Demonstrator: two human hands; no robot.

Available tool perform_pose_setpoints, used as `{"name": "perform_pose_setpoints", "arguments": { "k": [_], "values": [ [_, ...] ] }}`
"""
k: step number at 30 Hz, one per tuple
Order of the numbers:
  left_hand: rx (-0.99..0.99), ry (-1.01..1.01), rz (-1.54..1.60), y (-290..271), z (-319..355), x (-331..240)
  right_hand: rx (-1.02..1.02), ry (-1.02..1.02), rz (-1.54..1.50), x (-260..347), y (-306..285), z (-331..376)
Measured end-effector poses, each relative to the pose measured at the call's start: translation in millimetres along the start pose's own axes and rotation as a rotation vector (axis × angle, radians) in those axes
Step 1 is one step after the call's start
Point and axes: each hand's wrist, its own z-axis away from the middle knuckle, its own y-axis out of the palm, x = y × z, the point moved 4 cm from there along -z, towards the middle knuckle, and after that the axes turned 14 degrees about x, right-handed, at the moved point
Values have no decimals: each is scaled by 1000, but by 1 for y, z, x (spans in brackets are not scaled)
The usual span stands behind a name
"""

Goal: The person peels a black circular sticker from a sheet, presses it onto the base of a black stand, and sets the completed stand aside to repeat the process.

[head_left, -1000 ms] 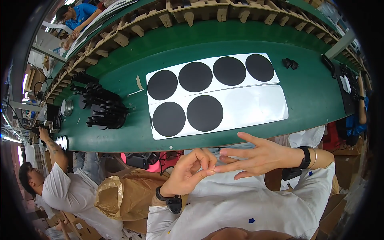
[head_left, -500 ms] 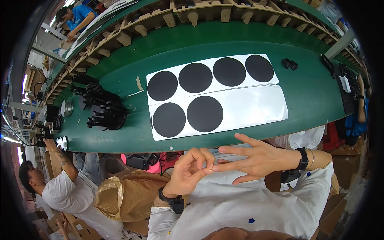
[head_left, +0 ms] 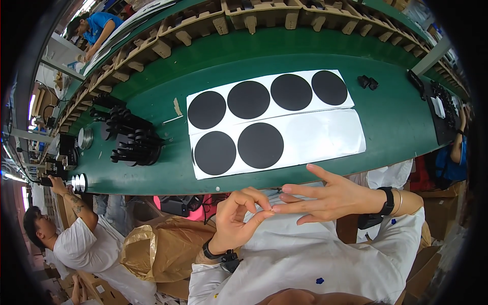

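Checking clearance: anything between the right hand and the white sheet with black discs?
Nothing visible: in this view, just a strip of green bench separates the right hand from the white sheet. The left hand meets a right fingertip, off to the side.

This is a factory workshop, most likely an assembly floor, and the long green workbench (head_left: 389, 119) shows it best. Moulded brown trays (head_left: 262, 16) stand in a row along its far side. On its middle lie white sheets (head_left: 323, 133) bearing rows of black discs (head_left: 259, 146), and on its left part a cluster of identical-looking black parts (head_left: 134, 140). A co-worker in white (head_left: 81, 246) is at its left end, and a person in blue (head_left: 101, 28) works beyond its far left. Cardboard boxes (head_left: 439, 216) sit below its right end.
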Motion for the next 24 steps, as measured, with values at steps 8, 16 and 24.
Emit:
{"name": "perform_pose_setpoints", "arguments": {
  "k": [8, 16, 24],
  "values": [
    [31, -37, -67, 3, 3, 0, -24, -46, 567, -5, -1, 6],
    [80, -244, 19, 7, 0, 0, -67, -91, 738, -6, 8, 9],
    [89, -276, 148, 8, -2, 5, -71, -122, 618, -8, 6, 9]
  ]
}}
